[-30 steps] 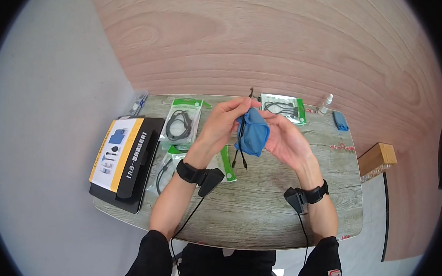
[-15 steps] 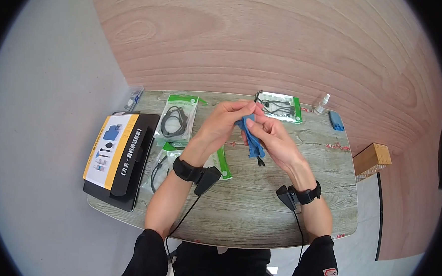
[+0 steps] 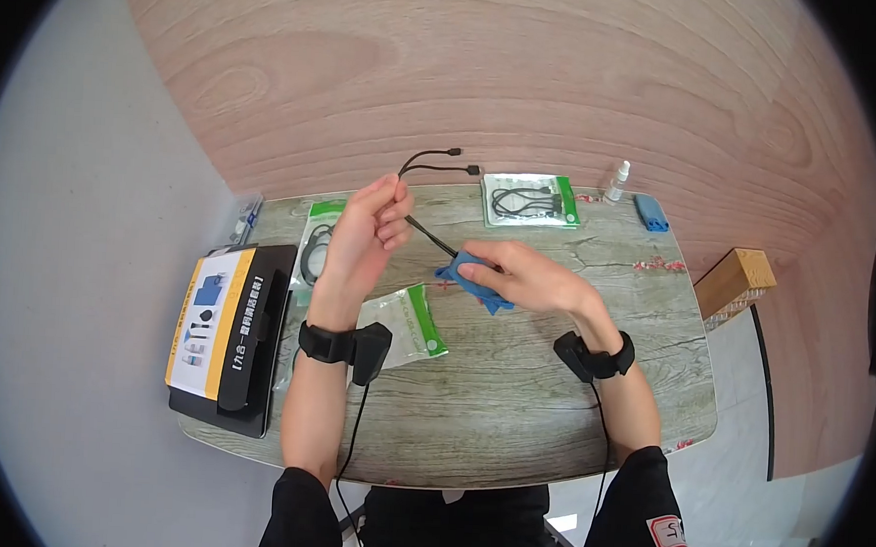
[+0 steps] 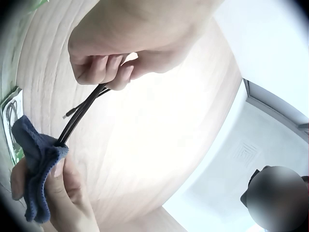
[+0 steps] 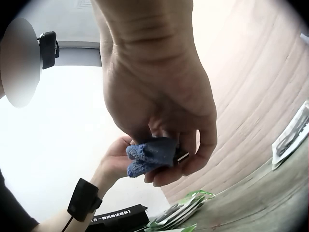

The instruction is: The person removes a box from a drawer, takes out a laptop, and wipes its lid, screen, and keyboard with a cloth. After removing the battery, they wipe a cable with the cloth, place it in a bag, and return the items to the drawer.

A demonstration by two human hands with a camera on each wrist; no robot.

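My left hand (image 3: 382,216) is raised above the table and pinches a black cable (image 3: 430,235) between thumb and fingers (image 4: 104,72); the cable's free ends (image 3: 444,160) loop up behind it. My right hand (image 3: 502,275) holds a blue cloth (image 3: 469,280) wrapped round the lower part of the same cable, which runs taut between the two hands (image 4: 79,113). The right wrist view shows the cloth (image 5: 149,154) bunched in my curled fingers.
On the wooden table (image 3: 511,396) lie several green-topped cable bags (image 3: 529,199) (image 3: 406,321), a black and yellow box (image 3: 227,332) at the left, a small spray bottle (image 3: 618,181) and a blue case (image 3: 650,212) at the back right. A wooden block (image 3: 735,284) stands off the right edge.
The hands have drawn apart: my left hand rose to the left with the cable, my right hand slid down it with the cloth. The cable is now stretched between them.
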